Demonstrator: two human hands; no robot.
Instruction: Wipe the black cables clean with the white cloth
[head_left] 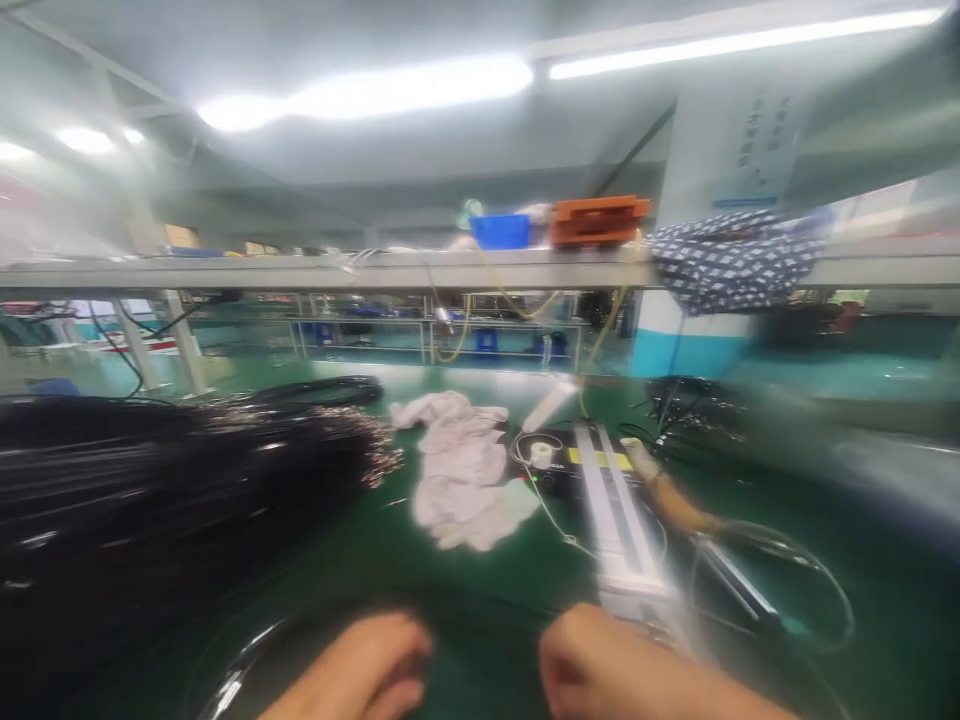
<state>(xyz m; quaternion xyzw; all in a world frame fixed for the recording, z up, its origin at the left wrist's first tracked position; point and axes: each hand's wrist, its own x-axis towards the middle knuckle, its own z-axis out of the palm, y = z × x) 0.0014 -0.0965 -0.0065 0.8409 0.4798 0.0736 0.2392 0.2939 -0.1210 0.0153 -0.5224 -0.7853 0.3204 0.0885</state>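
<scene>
Head view, heavily motion-blurred; detail limited.

Left hand (360, 670) low at the bottom edge, fingers curled inward, over a dark loop of cable (247, 650) lying on the green bench (480, 590); whether the grip actually closes on the cable, cannot tell; blur hides the fingertips.

Right hand (600, 665) also at the bottom edge, knuckles up, curled; it sits just at the near end of a long pale metal rail (619, 520) that runs away from the person across the bench; contact with the rail or with the thin wire (780, 560) looping to its right is not resolvable; grip state undetermined.

Surroundings: large bundle of black cables (150, 480) piled at left, copper-coloured ends showing at its right edge; crumpled pale cloth (465, 470) in the middle of the bench, just left of the rail's far end; small white tape roll (540, 452) on a dark base beside the cloth; blue bin (501, 231) and orange crate (598, 220) on the overhead shelf (300, 270); patterned fabric (731, 260) draped over the shelf at right.

Progress, judged only: the big bundle sits apart from both hands and looks untouched; one cable loop lies near the hands; work appears to be at an early or mid point, most of the bundle left.
</scene>
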